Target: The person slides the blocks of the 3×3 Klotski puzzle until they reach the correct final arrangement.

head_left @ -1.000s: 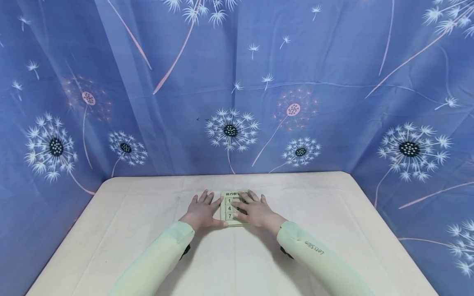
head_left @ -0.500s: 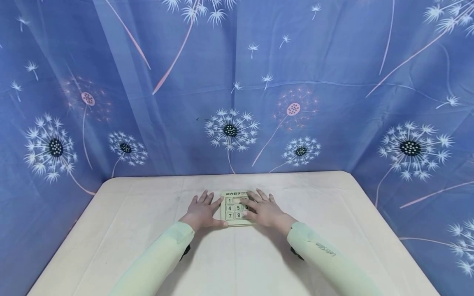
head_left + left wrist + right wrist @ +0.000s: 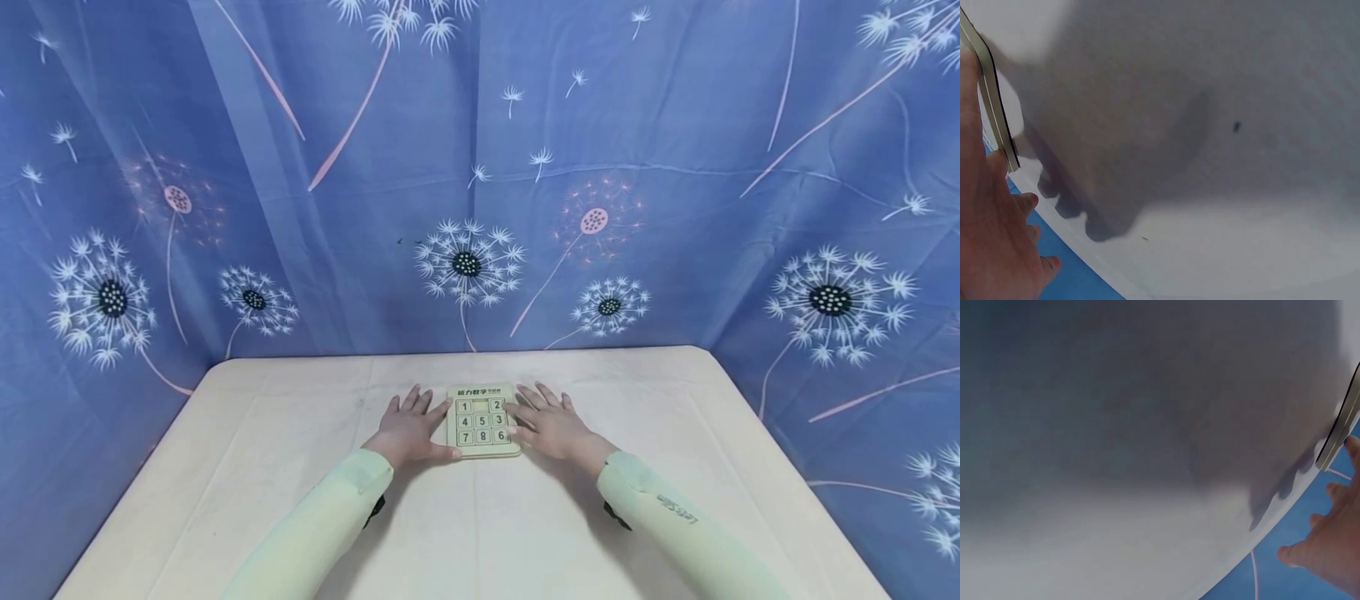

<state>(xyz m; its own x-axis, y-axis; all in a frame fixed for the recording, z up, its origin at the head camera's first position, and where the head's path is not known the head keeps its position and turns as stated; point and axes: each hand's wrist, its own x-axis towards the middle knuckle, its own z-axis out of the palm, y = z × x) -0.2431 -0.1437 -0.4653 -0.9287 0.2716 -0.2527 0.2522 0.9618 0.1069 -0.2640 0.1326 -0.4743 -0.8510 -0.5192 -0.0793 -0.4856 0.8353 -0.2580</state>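
A pale green number slide puzzle (image 3: pixel 472 447) lies flat on the table with a printed heading along its top. Its rows read 1, gap, 2; then 4, 5, 3; then 7, 8, 6. My left hand (image 3: pixel 406 432) is spread at the puzzle's left side, index fingertip at the edge and thumb at the lower left corner. On the other side, my right hand (image 3: pixel 557 427) has its fingers extended, with index fingertip and thumb right at the puzzle's right edge. In the left wrist view, the left hand (image 3: pixel 991 231) lies along the puzzle's side edge (image 3: pixel 996 103).
A pale cloth-covered table (image 3: pixel 480 533) carries the puzzle near its far side. Blue curtains (image 3: pixel 360 275) with dandelion prints stand behind the table and at both sides. Light green sleeves (image 3: pixel 318 525) cover both forearms.
My right hand has moved right, off the puzzle's face to its right edge, uncovering the 2, 5, 3, 8 and 6 tiles. The left hand and puzzle have stayed in place.
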